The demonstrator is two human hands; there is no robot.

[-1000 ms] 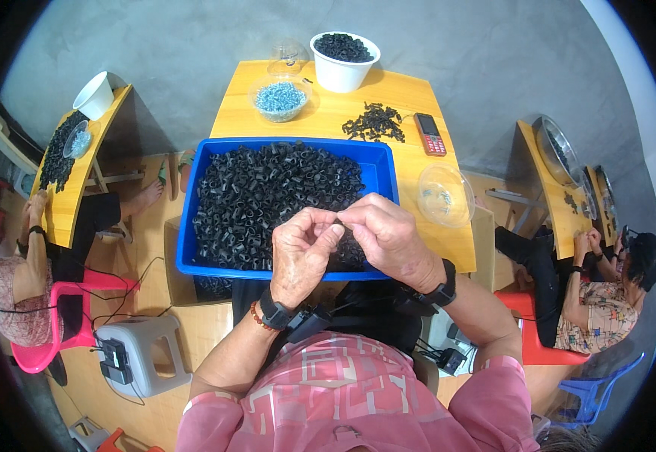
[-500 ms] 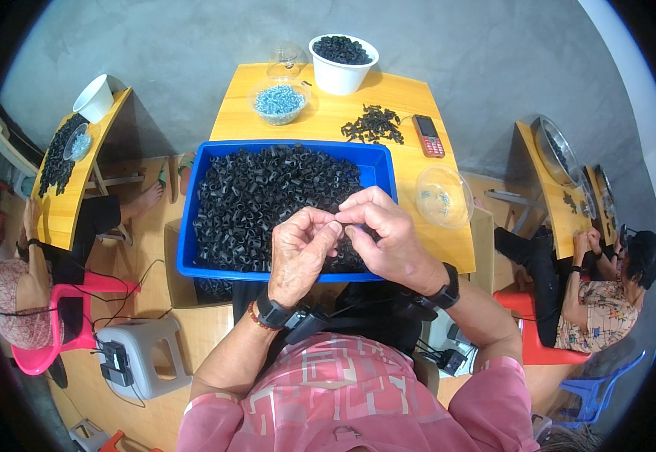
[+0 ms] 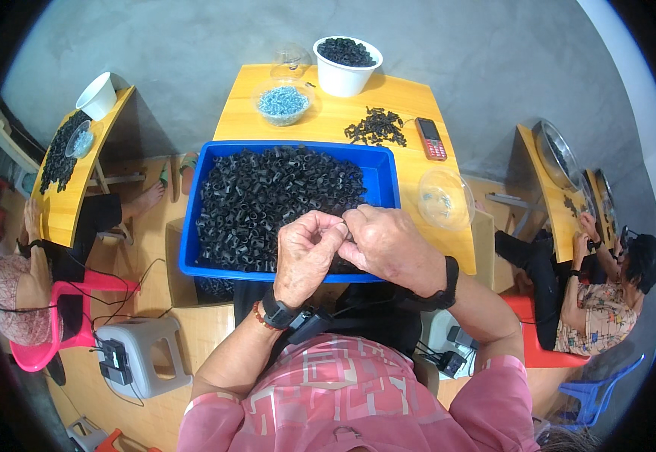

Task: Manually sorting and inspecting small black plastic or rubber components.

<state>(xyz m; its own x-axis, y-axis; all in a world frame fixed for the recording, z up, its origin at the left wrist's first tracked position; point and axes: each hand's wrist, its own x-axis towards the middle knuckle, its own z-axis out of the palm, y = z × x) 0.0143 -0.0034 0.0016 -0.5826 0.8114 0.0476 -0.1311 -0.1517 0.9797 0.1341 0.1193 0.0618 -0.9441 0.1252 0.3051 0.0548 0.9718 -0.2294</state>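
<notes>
My left hand [image 3: 305,252] and my right hand [image 3: 388,245] meet fingertip to fingertip over the near right part of a blue tray [image 3: 383,177]. Both are closed in a pinch; what sits between the fingers is too small and covered to name. Below them the tray holds a heap of small black plastic clips [image 3: 268,203], shaped like open rings. Right of the tray stands a clear round bowl [image 3: 448,215] with a few small silvery-blue pieces. Behind the tray is another clear bowl [image 3: 283,118], filled with small blue-silver screw-like pieces.
A white bucket [image 3: 341,79] of black parts stands at the table's far edge. Loose black pieces [image 3: 377,126] lie beside a red phone [image 3: 431,139]. Co-workers sit at tables left [image 3: 61,218] and right [image 3: 569,241]. A grey stool [image 3: 143,354] with cables stands at left.
My right hand has turned over, its back now facing up and its fingers curled in more. The left hand stays near it, still pinching. The co-worker at right has raised a hand.
</notes>
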